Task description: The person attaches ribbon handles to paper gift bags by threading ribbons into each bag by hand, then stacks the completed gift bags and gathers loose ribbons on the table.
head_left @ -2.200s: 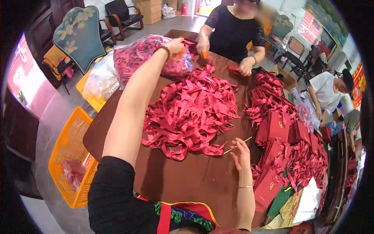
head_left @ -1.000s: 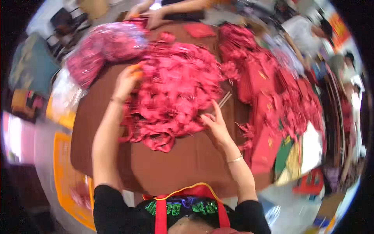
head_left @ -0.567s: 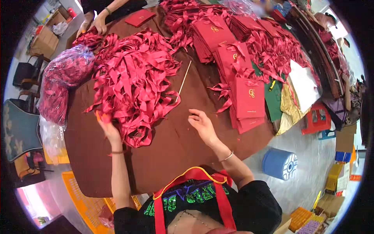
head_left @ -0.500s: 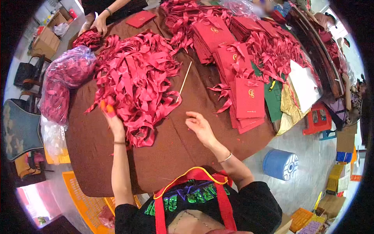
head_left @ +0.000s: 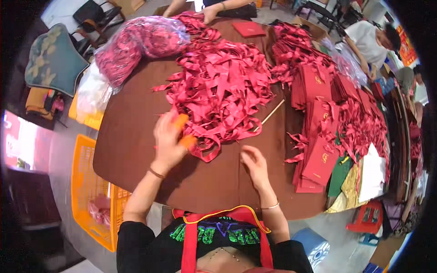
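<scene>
A heap of shiny red ribbons (head_left: 223, 86) lies on the brown-covered table (head_left: 132, 118). My left hand (head_left: 166, 143) is at the heap's near left edge, with orange covers on the thumb and a fingertip. Those two tips are apart, and nothing shows held between them. Over the cloth just in front of the heap hovers my right hand (head_left: 256, 166), loosely bent and holding nothing visible. A thin pale stick (head_left: 272, 114) lies along the heap's right side. Farther right are stacked red paper bags (head_left: 320, 159) with ribbon ties and gold print.
Clear plastic bags of red ribbon (head_left: 123, 59) sit at the table's far left. Another person's hands (head_left: 210, 13) touch ribbons at the far edge. An orange crate (head_left: 82, 182) stands on the floor at left, a blue stool (head_left: 312, 243) at lower right.
The view has turned, so the table's contents appear farther right. My left hand has drawn back from the heap's left side to its near edge, its covered fingertips now spread apart.
</scene>
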The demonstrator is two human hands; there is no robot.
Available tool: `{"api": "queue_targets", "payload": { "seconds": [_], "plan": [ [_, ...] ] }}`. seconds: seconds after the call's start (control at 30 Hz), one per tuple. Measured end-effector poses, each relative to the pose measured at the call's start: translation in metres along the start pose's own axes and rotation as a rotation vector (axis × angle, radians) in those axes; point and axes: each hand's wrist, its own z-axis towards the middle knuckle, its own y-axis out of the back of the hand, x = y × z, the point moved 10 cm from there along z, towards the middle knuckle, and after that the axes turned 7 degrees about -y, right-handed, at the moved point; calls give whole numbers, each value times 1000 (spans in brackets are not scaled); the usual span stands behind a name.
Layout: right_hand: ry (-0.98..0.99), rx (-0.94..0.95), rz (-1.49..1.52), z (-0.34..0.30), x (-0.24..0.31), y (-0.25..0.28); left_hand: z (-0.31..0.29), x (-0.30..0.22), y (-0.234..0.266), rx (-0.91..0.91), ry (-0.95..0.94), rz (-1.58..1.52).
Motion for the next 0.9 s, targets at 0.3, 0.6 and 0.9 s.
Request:
{"api": "queue_targets", "payload": {
  "seconds": [0.3, 0.6, 0.9],
  "plan": [
    [165, -46, 190, 60, 36, 4, -10, 41, -93, 157, 282, 121],
    [607, -356, -1047, 68, 110, 6, -6, 62, -85, 285, 386, -44],
    [802, -263, -1231, 54, 90, 45, -5, 27, -42, 255, 352, -194]
  ]
}}
